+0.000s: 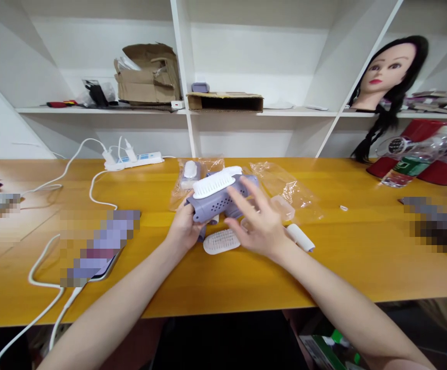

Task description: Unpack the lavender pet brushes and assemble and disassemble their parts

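Note:
My left hand (pixel 183 226) is closed around the left end of a purple plastic housing (pixel 216 204) with rows of small round holes. Along the top of this housing lies a white toothed comb piece (pixel 213 182). My right hand (pixel 264 223) has its fingers spread at the right side of the housing; whether the fingertips touch it I cannot tell. Below, on the table, is an oval white bristle plate (pixel 221 241), partly behind my right thumb. A white cylindrical part (pixel 300 237) with a purple end lies right of my right hand. Other parts under the housing are mostly hidden.
Clear plastic bags (pixel 285 180) lie behind my hands, with a purple-and-white part (pixel 190 173) at left. A phone (pixel 105 246) with white cables and a power strip (pixel 138 160) are on the left. A bottle (pixel 410 167) and mannequin head (pixel 389 72) are right; shelves (pixel 262 61) stand behind.

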The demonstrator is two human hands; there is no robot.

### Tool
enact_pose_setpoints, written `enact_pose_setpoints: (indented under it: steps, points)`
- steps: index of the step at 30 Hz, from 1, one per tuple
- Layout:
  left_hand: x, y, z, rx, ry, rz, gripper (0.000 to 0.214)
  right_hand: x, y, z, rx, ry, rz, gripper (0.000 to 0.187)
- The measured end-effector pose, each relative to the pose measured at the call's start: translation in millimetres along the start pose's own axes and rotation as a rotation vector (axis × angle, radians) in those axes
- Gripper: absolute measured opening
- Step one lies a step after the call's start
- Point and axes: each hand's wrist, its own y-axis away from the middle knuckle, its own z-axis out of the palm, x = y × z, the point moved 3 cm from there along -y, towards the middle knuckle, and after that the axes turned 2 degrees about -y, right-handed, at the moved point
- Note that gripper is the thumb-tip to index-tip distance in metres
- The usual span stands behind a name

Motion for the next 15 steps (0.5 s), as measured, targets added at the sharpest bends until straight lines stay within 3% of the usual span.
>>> enact_pose_setpoints:
  steps: [2, 4, 7, 9, 12, 15]
  points:
    - [3.8, -0.7, -1.8, 0.021, -0.008, -0.014, 0.025, 17.0, -8.0, -13.2, 0.172, -0.069, 0.185, 0.048]
    - [5.4, 0.1, -1.3, -0.006, -0.041, -0.020, 0.027, 36.3, -14.6, -17.9, 0.174, -0.211, 0.459, 0.044]
    - [4.2, 2.4, 3.1, -0.118, -0.121, 0.012, 0.034, 54.4, -16.6, -9.7, -0.032, -0.646, 0.854, 0.038]
    - [3.1, 4.1, 6.0, -0.173, -0.162, 0.059, 0.039, 55.7, -13.9, -2.6, -0.159, -0.925, 1.027, 0.034]
    - [2.5, 7.4, 9.1, -0.177, -0.161, 0.090, 0.042, 52.4, -12.0, 0.3, -0.149, -1.142, 1.078, 0.029]
    - [1.9, 13.4, 13.5, -0.193, -0.143, 0.026, 0.044, 50.2, -12.5, 0.0, -0.104, -1.207, 1.069, 0.036]
